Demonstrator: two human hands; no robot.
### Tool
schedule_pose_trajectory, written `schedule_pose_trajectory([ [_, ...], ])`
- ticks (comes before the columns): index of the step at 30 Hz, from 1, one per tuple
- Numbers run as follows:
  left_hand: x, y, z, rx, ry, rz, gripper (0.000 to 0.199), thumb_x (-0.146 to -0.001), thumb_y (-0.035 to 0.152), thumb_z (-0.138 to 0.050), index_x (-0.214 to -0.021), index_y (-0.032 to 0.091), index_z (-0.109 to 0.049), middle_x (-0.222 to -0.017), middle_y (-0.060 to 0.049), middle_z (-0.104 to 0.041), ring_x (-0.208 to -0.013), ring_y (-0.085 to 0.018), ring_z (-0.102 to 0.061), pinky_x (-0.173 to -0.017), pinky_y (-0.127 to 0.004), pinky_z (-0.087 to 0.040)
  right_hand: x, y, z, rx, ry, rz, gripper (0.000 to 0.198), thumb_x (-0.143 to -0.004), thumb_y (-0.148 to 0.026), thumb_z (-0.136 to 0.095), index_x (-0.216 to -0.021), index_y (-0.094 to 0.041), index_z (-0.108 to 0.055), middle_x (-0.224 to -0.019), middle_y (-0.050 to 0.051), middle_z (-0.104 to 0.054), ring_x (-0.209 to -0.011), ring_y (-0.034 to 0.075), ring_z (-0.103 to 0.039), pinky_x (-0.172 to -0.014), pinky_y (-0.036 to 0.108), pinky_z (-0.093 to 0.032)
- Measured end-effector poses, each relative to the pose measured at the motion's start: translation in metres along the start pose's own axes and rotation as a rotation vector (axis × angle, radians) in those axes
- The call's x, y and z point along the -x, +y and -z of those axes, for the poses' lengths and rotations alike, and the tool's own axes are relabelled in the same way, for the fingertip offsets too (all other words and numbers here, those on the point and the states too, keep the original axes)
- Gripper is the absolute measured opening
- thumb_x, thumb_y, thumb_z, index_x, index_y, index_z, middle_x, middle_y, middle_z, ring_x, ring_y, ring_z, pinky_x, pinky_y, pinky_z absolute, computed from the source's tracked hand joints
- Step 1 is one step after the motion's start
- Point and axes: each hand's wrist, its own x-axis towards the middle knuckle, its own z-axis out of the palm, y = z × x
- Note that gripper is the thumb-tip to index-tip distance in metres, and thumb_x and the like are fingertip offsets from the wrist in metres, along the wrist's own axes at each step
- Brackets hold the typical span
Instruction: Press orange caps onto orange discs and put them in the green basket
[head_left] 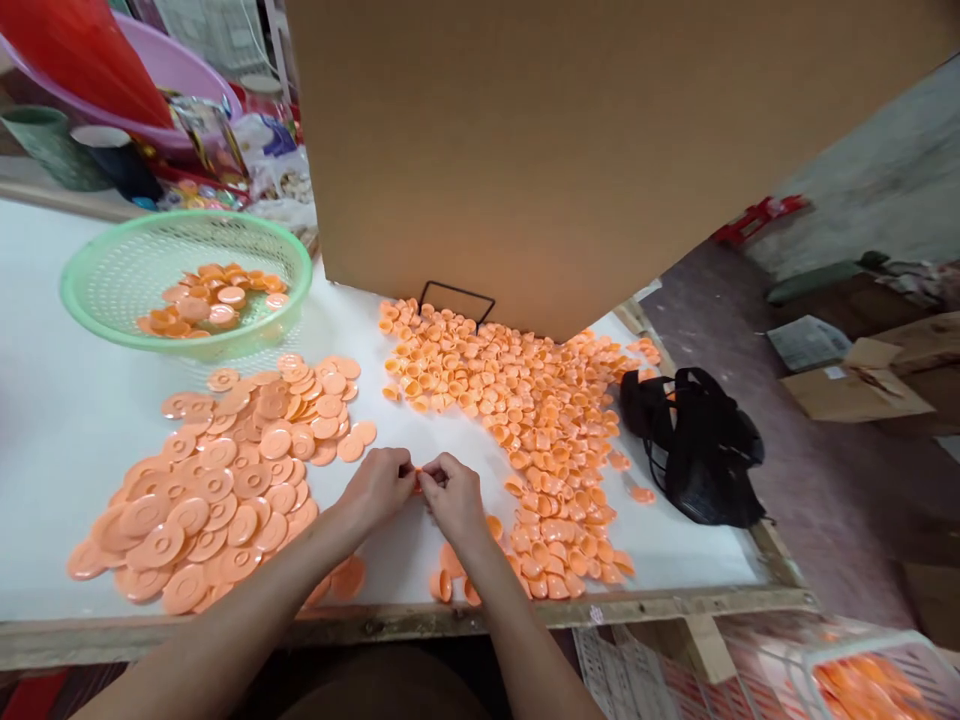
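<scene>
A white counter (675, 560) carries a tall cardboard box (570, 150); in front of the box, the left hand (382, 485) and right hand (455, 497) pinch a small orange piece (418, 481) between their fingertips; many loose cups (540, 430) spread forward from the box's foot, and loose discs (217, 485) lie heaped to its front left, so most seems left; the green basket (97, 300), left of the box, holds fewer orange pieces (225, 297), perhaps the finished share.

No text, brand or number can be read; the shiny packet (213, 135) is blurred. The white patch (834, 372) on one carton (855, 398) is too small.
</scene>
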Motion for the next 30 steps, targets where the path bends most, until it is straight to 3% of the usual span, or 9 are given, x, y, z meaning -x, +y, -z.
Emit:
schedule_pose_trajectory([
  [3,0.009,0.003,0.002,0.035,0.064,-0.087,0.017,-0.081,0.022,-0.05,-0.071,0.015,-0.062,-0.057,0.0,-0.061,-0.052,-0.012,-0.057,-0.05,-0.021,-0.041,0.006,-0.004,0.011,-0.192,0.003,-0.067,0.022,-0.069,-0.034,-0.067,-0.085,-0.018,-0.064,-0.072,0.001,-0.065,-0.052,0.014,-0.056,-0.045,0.026,-0.048],
  [5,0.022,0.004,0.003,0.086,0.129,-0.197,0.017,-0.085,0.025,-0.05,-0.086,0.017,-0.065,-0.073,-0.002,-0.067,-0.064,-0.013,-0.062,-0.06,-0.023,-0.047,0.018,-0.011,0.016,-0.292,-0.007,-0.026,0.032,-0.065,-0.033,-0.073,-0.092,-0.018,-0.066,-0.083,0.003,-0.068,-0.058,0.015,-0.059,-0.05,0.027,-0.052],
  [7,0.038,0.006,0.005,0.141,0.18,-0.292,0.015,-0.086,0.027,-0.053,-0.092,0.019,-0.065,-0.085,-0.002,-0.068,-0.073,-0.013,-0.063,-0.067,-0.023,-0.05,0.031,-0.02,0.019,-0.352,-0.057,0.027,0.03,-0.067,-0.031,-0.074,-0.094,-0.018,-0.069,-0.083,0.004,-0.068,-0.065,0.017,-0.062,-0.055,0.028,-0.054],
  [12,0.065,0.018,0.017,0.245,0.194,-0.309,0.021,-0.085,0.031,-0.061,-0.105,0.024,-0.062,-0.09,-0.002,-0.067,-0.074,-0.013,-0.063,-0.067,-0.025,-0.054,0.052,-0.04,0.026,-0.243,-0.037,0.256,0.027,-0.079,-0.02,-0.067,-0.105,-0.025,-0.071,-0.094,0.003,-0.07,-0.08,0.017,-0.065,-0.069,0.028,-0.054],
  [17,0.068,0.024,0.025,0.234,0.157,-0.405,0.024,-0.085,0.033,-0.065,-0.107,0.027,-0.068,-0.09,-0.004,-0.064,-0.079,-0.015,-0.061,-0.068,-0.027,-0.053,0.059,-0.043,0.033,-0.218,-0.033,0.323,0.029,-0.083,-0.019,-0.065,-0.111,-0.028,-0.068,-0.096,0.002,-0.069,-0.082,0.017,-0.064,-0.072,0.028,-0.054],
  [24,0.066,0.021,0.018,0.396,0.024,-0.258,0.024,-0.084,0.034,-0.066,-0.106,0.025,-0.068,-0.104,-0.006,-0.07,-0.099,-0.022,-0.064,-0.085,-0.033,-0.054,0.064,-0.048,0.036,-0.161,0.082,0.404,0.025,-0.084,-0.02,-0.069,-0.107,-0.029,-0.067,-0.093,0.001,-0.067,-0.08,0.017,-0.062,-0.07,0.028,-0.053],
  [30,0.067,0.027,0.023,0.485,-0.013,-0.226,0.021,-0.085,0.034,-0.064,-0.102,0.023,-0.068,-0.098,-0.006,-0.069,-0.092,-0.021,-0.065,-0.078,-0.028,-0.055,0.071,-0.049,0.033,-0.08,0.094,0.436,0.023,-0.089,-0.018,-0.063,-0.109,-0.029,-0.064,-0.087,0.0,-0.064,-0.077,0.016,-0.061,-0.07,0.028,-0.05],
])
